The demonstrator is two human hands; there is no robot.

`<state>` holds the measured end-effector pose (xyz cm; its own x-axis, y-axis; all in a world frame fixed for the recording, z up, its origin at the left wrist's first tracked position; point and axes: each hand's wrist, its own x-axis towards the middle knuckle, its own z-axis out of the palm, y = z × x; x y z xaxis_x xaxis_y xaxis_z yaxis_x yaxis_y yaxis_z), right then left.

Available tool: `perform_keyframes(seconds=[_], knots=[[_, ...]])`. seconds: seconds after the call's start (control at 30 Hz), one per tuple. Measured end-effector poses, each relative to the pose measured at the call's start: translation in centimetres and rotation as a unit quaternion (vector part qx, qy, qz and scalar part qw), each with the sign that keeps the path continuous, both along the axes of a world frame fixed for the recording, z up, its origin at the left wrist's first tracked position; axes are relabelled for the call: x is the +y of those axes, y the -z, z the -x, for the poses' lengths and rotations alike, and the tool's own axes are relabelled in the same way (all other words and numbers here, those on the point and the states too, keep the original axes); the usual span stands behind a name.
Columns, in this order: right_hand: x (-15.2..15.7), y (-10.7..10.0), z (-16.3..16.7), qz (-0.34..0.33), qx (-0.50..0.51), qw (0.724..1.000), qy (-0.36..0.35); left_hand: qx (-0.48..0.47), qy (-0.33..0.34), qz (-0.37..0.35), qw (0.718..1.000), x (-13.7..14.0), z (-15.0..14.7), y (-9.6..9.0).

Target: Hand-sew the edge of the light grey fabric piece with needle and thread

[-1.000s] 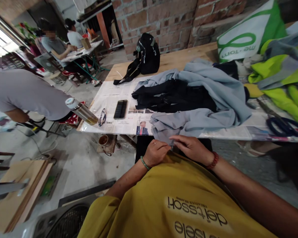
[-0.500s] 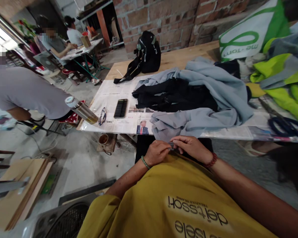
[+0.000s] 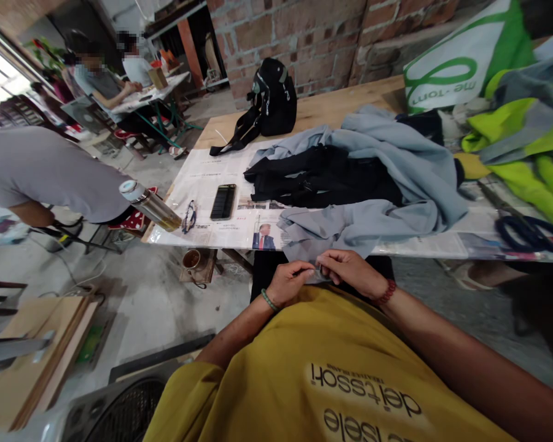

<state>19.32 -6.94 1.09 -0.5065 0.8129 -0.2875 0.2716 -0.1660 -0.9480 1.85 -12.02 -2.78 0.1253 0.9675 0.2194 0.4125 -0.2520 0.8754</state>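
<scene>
A light grey garment (image 3: 387, 224) spreads over the table and one end drops past the front edge down to my hands. My left hand (image 3: 288, 283), with a green bead bracelet, is closed in a pinch on that hanging grey cloth. Close beside it on the right, my right hand (image 3: 352, 273) wears a red bracelet; its thumb and forefinger press together on something too small to make out. The fingertips of both hands almost meet in front of the yellow shirt. Black cloth (image 3: 332, 178) lies on top of the grey garment.
On the newspaper-covered table (image 3: 198, 178) are a phone (image 3: 223, 201), a flask (image 3: 150, 205), glasses (image 3: 190, 216), a black bag (image 3: 276, 98) and large scissors (image 3: 532, 233). Yellow-green clothing (image 3: 529, 135) and a green-white bag (image 3: 461, 61) occupy the right. A person (image 3: 50, 172) sits at left.
My fingertips have drawn slightly apart, and the right hand has turned a little at the cloth. The view has shifted slightly; the things on the table stay put.
</scene>
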Motion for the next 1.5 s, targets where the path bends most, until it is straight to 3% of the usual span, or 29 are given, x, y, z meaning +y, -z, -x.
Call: perform_keyframes(seconds=[0.23, 0.47, 0.63, 0.83, 0.97, 1.17, 1.27, 1.37, 1.43, 1.5], knots=[[0.0, 0.7, 0.5, 0.001, -0.021, 1.0, -0.002, 0.007, 0.028, 0.017, 0.999, 0.2, 0.1, 0.5], [0.0, 0.6, 0.9, 0.038, -0.008, 0.999, -0.01, 0.062, 0.01, -0.101, 0.993, 0.0, -0.1, 0.3], [-0.1, 0.7, 1.1, 0.015, 0.0, 1.0, -0.019, 0.168, -0.023, -0.2, 0.965, -0.2, -0.3, 0.3], [-0.4, 1.0, 1.3, 0.016, 0.016, 1.0, -0.012, 0.202, -0.055, -0.235, 0.949, -0.2, -0.3, 0.3], [-1.0, 1.1, 1.6, 0.057, 0.033, 0.998, 0.001, 0.156, -0.077, -0.195, 0.965, -0.2, -0.3, 0.1], [-0.9, 1.3, 1.2, 0.034, 0.016, 0.999, 0.035, -0.01, -0.06, -0.008, 0.998, 0.0, -0.1, -0.2], [-0.4, 1.7, 0.4, -0.031, 0.014, 0.993, 0.112, -0.072, -0.065, 0.063, 0.993, 0.2, 0.0, 0.0], [-0.5, 2.0, -0.5, -0.137, -0.003, 0.975, 0.176, -0.125, -0.079, 0.097, 0.984, 0.4, 0.0, 0.2], [-1.0, 2.1, -0.8, -0.195, -0.029, 0.966, 0.169, -0.147, -0.088, 0.107, 0.98, 0.4, 0.0, 0.3], [-1.7, 2.1, -0.8, -0.234, -0.06, 0.963, 0.118, -0.155, -0.09, 0.113, 0.977, 0.5, -0.1, 0.3]])
